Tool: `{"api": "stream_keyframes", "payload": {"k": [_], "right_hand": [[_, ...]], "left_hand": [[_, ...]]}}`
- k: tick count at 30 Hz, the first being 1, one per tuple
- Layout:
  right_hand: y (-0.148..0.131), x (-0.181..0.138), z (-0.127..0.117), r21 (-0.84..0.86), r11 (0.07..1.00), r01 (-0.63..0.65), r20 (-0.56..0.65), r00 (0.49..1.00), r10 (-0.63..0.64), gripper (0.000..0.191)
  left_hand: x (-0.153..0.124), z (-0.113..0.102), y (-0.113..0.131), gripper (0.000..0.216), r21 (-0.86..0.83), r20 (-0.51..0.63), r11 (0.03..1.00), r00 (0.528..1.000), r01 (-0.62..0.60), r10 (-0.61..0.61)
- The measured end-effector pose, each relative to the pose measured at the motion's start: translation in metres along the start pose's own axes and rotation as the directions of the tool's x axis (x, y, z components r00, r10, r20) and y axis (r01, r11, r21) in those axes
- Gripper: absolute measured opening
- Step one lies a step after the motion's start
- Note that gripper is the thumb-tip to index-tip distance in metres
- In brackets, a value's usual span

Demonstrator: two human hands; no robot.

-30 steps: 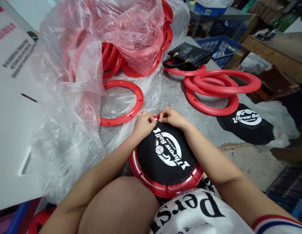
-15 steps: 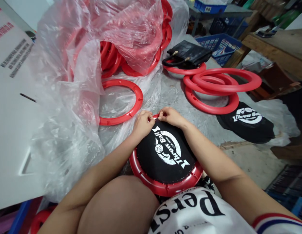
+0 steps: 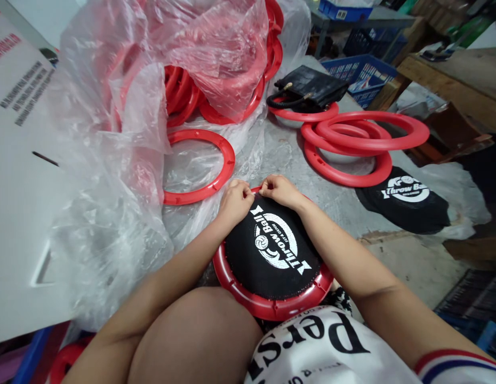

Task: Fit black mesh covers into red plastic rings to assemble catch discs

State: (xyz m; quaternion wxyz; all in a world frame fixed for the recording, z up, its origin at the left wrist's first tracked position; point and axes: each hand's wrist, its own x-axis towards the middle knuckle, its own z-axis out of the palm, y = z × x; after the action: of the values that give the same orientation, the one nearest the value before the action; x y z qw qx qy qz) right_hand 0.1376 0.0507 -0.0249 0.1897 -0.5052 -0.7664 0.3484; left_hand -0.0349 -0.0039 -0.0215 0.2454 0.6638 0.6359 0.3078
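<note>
On my lap lies a red plastic ring [image 3: 272, 308] with a round black fabric disc [image 3: 248, 256] inside it, printed "Throw Ball" in white. My left hand [image 3: 237, 200] pinches the fabric's far edge with its fingertips, close to the ring's rim. Right beside it, my right hand [image 3: 280, 191] pinches the same edge, thumb and fingers together. The fingers of both hands hide the piece of edge between them. Along the near side, the fabric lies flat against the ring.
Beyond my hands lies a loose red ring [image 3: 222, 184]. More rings fill a clear plastic bag [image 3: 144, 32]. Stacked red rings [image 3: 372, 144], a black handbag [image 3: 312, 88] and several black printed discs [image 3: 412, 205] sit to the right. A white carton [image 3: 20, 213] stands left.
Almost nothing differs. Both hands stay pinched at the far edge of the fabric, with only a very slight shift of the fingers.
</note>
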Motion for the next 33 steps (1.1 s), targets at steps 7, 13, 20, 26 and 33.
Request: {"api": "stream_keyframes", "payload": {"k": [7,13,20,26,33], "right_hand": [[-0.008,-0.002,-0.002,-0.061,0.997,-0.039,-0.017,0.999,0.038,0.012],[-0.014,-0.003,-0.002,-0.081,0.993,-0.086,-0.023,0.996,0.084,0.013],[-0.015,-0.003,-0.001,-0.104,0.991,-0.085,-0.023,0.996,0.083,0.013],[-0.017,-0.011,-0.001,-0.287,0.956,0.065,-0.163,0.98,-0.116,0.008],[-0.018,-0.011,0.012,-0.14,0.91,0.391,-0.02,0.917,-0.397,0.016]], "left_hand": [[0.004,0.001,0.0,0.017,0.039,0.012,0.999,1.0,0.009,-0.009],[0.004,0.0,0.001,0.019,0.023,0.008,1.0,1.0,0.019,-0.019],[0.001,0.003,0.0,0.016,0.015,-0.03,1.0,1.0,0.002,-0.002],[0.001,-0.014,-0.006,0.022,-0.095,0.006,0.995,1.0,-0.006,0.007],[-0.008,-0.043,0.003,0.032,0.176,0.142,0.982,0.989,-0.062,0.037]]}}
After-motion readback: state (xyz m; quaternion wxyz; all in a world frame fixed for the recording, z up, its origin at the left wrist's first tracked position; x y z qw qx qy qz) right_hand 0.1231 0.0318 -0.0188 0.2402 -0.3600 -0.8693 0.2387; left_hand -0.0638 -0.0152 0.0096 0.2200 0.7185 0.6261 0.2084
